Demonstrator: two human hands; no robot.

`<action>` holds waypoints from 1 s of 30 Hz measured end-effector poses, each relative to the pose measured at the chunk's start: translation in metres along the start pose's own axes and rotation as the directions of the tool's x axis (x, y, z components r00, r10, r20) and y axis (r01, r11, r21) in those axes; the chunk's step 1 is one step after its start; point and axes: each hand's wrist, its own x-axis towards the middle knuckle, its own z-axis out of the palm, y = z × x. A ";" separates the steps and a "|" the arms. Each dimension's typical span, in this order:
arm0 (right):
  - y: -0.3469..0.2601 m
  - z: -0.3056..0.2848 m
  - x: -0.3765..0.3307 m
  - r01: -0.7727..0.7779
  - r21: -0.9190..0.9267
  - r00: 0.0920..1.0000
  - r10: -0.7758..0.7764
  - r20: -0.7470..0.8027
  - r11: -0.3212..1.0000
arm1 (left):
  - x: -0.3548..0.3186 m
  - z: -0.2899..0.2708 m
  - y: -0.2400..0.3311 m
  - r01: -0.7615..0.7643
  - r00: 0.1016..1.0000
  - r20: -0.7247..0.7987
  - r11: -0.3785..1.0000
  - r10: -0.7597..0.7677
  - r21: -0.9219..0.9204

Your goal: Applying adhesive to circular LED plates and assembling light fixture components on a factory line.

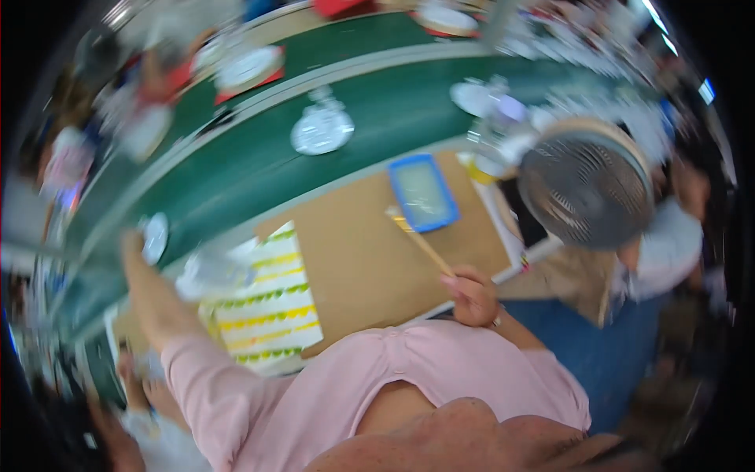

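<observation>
Brush (pixel 427 248) closed in right hand (pixel 473 296), slanting up-left beside blue tray (pixel 425 193); left hand (pixel 131 241) nearer white disc (pixel 156 238), frame left, grip blurred.

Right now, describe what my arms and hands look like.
Loose, pale pink sleeves leave the forearms bare. The right hand wears no glove; a small shiny spot on it may be a ring. The left hand is too blurred for detail.

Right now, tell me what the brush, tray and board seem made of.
Brush: handle likely wood, pale tan and dull. Tray: probably smooth plastic, from its even, bright blue rim. Board: matte, plain brown, perhaps cardboard or fibreboard; blur leaves it open.
</observation>
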 end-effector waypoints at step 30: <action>0.087 -0.174 -0.060 0.305 -0.481 0.639 0.199 0.743 0.822 | -0.193 -0.405 0.200 -0.475 0.775 -0.627 0.729 0.081 -0.493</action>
